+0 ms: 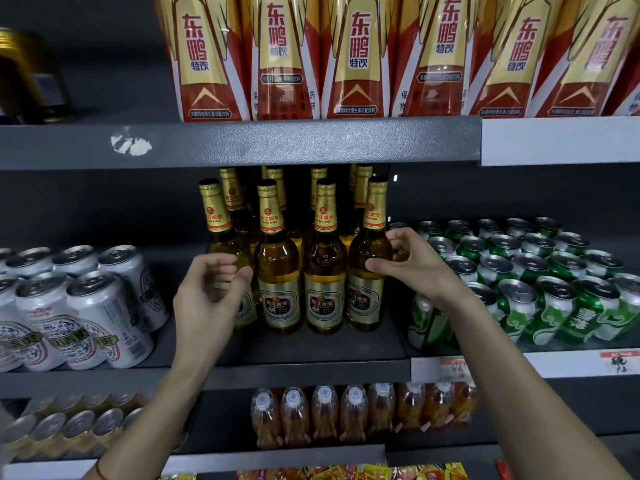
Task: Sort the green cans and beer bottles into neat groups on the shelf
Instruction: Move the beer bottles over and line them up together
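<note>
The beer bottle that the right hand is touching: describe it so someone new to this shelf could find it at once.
On the middle shelf, between the white cans and the green cans, stands a cluster of amber beer bottles. Take the front row of four; the bottle is its rightmost, nearest the green cans. It alone has the right hand at its shoulder, thumb against the glass.

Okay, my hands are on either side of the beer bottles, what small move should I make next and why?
Probably close the left hand on the leftmost front bottle and nudge it right. It looks set a little apart from the other three front bottles, while the right hand already touches the rightmost bottle. The green cans look grouped.
</note>
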`<state>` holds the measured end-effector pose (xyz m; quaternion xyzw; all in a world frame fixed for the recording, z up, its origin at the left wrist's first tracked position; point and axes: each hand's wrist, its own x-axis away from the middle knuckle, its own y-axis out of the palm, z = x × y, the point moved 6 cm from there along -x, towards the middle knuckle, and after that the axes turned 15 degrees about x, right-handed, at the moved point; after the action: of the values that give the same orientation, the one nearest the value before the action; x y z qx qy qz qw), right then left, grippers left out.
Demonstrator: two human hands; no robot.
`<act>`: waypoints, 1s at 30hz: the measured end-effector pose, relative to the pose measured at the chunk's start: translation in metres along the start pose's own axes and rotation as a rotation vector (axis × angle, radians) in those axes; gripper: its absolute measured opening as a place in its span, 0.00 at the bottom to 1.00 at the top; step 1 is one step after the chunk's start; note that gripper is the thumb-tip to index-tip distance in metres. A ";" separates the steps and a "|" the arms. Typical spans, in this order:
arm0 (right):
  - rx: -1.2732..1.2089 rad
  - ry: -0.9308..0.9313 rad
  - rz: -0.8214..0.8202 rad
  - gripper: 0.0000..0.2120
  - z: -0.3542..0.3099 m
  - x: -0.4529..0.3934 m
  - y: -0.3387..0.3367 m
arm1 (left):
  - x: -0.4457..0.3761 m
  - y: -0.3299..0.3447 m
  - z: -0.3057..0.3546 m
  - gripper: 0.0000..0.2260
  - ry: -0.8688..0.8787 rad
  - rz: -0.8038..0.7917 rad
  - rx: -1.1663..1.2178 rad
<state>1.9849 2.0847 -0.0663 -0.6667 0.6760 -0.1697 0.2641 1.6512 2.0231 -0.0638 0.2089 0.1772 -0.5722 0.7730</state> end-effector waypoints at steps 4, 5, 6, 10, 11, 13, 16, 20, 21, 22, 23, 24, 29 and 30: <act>-0.062 -0.024 -0.087 0.23 0.002 -0.001 0.000 | 0.001 0.002 -0.001 0.08 -0.001 -0.001 -0.015; -0.068 -0.027 -0.097 0.23 0.002 -0.002 0.000 | 0.001 0.002 -0.002 0.07 -0.002 -0.001 -0.019; -0.061 -0.033 -0.104 0.22 0.002 -0.003 0.000 | 0.002 0.002 -0.002 0.07 -0.001 0.000 -0.022; -0.021 -0.053 -0.123 0.20 0.001 -0.005 0.001 | 0.000 0.000 -0.002 0.08 0.003 0.006 -0.025; -0.022 -0.053 -0.127 0.20 0.002 -0.004 0.002 | 0.000 -0.001 -0.002 0.08 0.003 0.006 -0.026; -0.007 -0.042 -0.132 0.22 0.003 -0.003 0.002 | 0.000 -0.001 -0.004 0.08 -0.002 0.002 -0.020; 0.014 -0.028 -0.118 0.26 0.004 0.000 0.004 | 0.000 -0.001 -0.005 0.08 -0.007 -0.008 -0.009; -0.013 -0.024 -0.095 0.31 0.002 0.008 0.010 | 0.000 -0.003 -0.009 0.08 0.002 -0.015 0.010; -0.017 -0.024 -0.077 0.33 0.001 0.011 0.012 | -0.001 -0.004 -0.010 0.08 0.008 -0.014 0.006; -0.012 -0.024 -0.046 0.36 0.001 0.014 0.013 | -0.002 -0.006 -0.012 0.08 0.014 -0.014 0.002; -0.004 -0.027 -0.008 0.38 0.001 0.017 0.015 | -0.003 -0.008 -0.014 0.09 0.020 -0.012 -0.003; -0.001 -0.037 0.025 0.40 0.000 0.021 0.017 | -0.005 -0.011 -0.016 0.09 0.025 -0.009 -0.009; -0.131 -0.080 0.104 0.47 0.004 0.038 0.038 | -0.011 -0.032 -0.025 0.13 0.029 0.061 -0.023; -0.173 -0.085 0.107 0.45 0.005 0.038 0.043 | -0.012 -0.036 -0.028 0.17 0.025 0.082 -0.034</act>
<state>1.9541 2.0499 -0.1004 -0.6567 0.7109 -0.0678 0.2426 1.6127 2.0381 -0.0858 0.2099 0.1877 -0.5342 0.7971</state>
